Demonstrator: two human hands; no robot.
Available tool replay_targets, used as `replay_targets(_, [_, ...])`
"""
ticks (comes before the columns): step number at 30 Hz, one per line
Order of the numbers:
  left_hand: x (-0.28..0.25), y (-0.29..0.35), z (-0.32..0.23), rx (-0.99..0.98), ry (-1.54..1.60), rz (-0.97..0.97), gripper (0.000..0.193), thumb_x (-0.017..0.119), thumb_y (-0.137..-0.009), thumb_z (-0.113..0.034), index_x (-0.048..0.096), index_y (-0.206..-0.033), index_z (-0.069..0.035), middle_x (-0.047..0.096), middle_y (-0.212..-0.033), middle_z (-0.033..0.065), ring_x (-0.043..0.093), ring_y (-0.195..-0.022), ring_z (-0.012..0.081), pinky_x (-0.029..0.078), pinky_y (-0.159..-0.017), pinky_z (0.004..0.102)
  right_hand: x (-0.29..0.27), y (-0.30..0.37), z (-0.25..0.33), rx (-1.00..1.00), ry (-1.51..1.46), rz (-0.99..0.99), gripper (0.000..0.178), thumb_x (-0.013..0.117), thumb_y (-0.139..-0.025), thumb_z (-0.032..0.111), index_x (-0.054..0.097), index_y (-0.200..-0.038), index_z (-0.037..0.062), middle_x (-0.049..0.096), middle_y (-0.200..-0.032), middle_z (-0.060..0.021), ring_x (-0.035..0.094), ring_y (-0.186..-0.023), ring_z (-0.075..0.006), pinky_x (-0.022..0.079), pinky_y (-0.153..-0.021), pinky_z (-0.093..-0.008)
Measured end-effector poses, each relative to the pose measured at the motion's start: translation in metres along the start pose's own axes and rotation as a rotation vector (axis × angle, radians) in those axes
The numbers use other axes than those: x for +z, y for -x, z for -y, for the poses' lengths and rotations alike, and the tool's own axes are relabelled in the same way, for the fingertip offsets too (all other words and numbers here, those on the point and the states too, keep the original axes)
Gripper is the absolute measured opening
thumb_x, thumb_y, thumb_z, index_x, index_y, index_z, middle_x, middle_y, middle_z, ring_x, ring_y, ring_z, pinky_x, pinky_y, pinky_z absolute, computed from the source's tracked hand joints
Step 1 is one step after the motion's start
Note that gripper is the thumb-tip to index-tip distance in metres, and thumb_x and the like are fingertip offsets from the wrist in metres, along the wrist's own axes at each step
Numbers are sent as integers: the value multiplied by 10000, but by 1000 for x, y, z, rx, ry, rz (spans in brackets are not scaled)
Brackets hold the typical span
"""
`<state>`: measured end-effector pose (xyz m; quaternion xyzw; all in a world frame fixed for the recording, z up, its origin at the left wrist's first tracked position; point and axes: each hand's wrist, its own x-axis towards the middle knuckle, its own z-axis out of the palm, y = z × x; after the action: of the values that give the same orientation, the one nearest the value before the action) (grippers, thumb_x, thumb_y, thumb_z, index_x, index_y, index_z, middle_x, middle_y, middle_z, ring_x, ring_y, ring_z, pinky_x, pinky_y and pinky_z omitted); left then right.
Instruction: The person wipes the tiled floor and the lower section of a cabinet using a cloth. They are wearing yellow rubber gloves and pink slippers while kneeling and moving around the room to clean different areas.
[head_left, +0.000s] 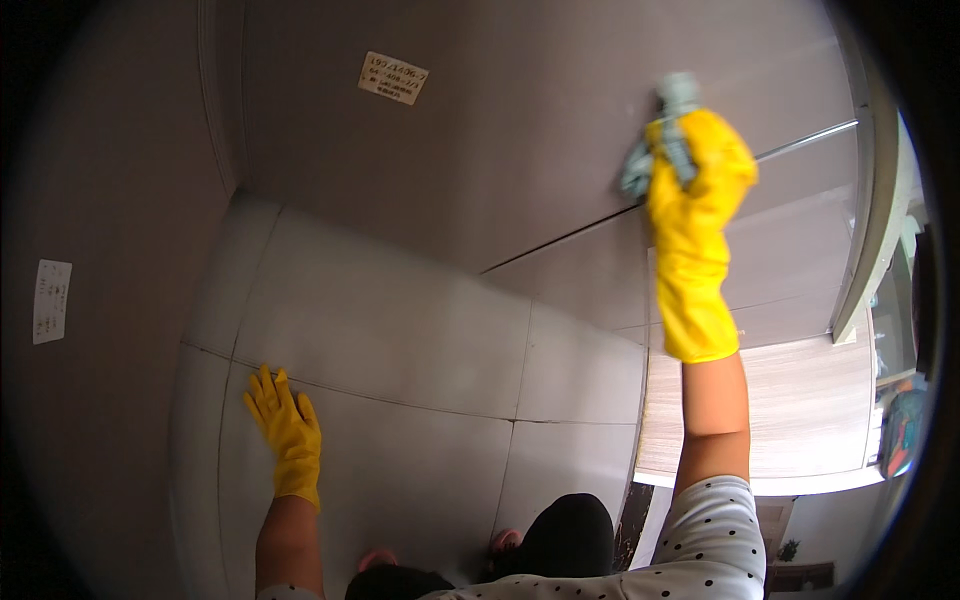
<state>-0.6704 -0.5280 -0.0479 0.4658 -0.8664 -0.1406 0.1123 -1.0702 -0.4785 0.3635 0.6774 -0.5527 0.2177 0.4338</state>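
Note:
My right hand [700, 165], in a long yellow rubber glove, is closed round a grey-green cloth [678, 92] against a smooth grey-brown panel [520, 120]. Folds of the cloth stick out above the fist and at its left side. A thin dark seam [570, 240] runs across the panel just below that hand. Lower left, my left hand [285, 425] wears a matching yellow glove. Its fingers are spread and hold nothing, over the grey tiled floor [400, 330]. Whether it touches any surface I cannot tell.
White printed labels are stuck on the panel, one label [394, 78] at the top and another label [52, 300] on the left side wall. At the right are a pale wood-grain surface [770, 410] and a curved light frame edge [870, 240]. Pink footwear [506, 540] shows on the floor.

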Motion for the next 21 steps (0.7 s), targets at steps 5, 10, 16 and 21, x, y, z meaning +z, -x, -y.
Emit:
replay_targets(5, [3, 0, -8, 29, 24, 10, 479, 508, -1030, -197, 452, -1473, -23, 347, -1617, 223, 268, -1520, 433, 159, -1254, 590, 15, 36, 13, -75, 615, 333, 81, 672, -780, 119, 595, -800, 135, 593, -724, -75, 596, -611, -308, 439, -514, -435])
replay_targets(10, [-1, 1, -4, 48, 19, -21, 458, 487, -1048, -220, 462, -1457, -16, 359, -1607, 219, 287, -1509, 425, 179, -1259, 577, 50, 105, 69, 135, -36, 543, 156, 678, -777, 92, 646, -923, 137, 643, -844, -58, 653, -807, -317, 504, -661, -441])
replay_targets(16, [0, 10, -8, 24, 29, 3, 459, 484, -1044, -212, 460, -1453, -5, 364, -1600, 219, 280, -1511, 424, 166, -1267, 570, -45, -16, 9, -179, -75, -1, 265, 658, -690, -96, 649, -915, 45, 579, -686, -91, 611, -585, -276, 483, -523, -358])
replay_targets(21, [2, 5, -9, 52, -14, -25, 447, 478, -1046, -203, 466, -1446, -3, 368, -1600, 224, 288, -1507, 435, 177, -1266, 566, -69, -57, -38, -40, 196, -73, 273, 719, -788, -46, 668, -1039, 47, 644, -796, -99, 630, -671, -295, 510, -633, -350])
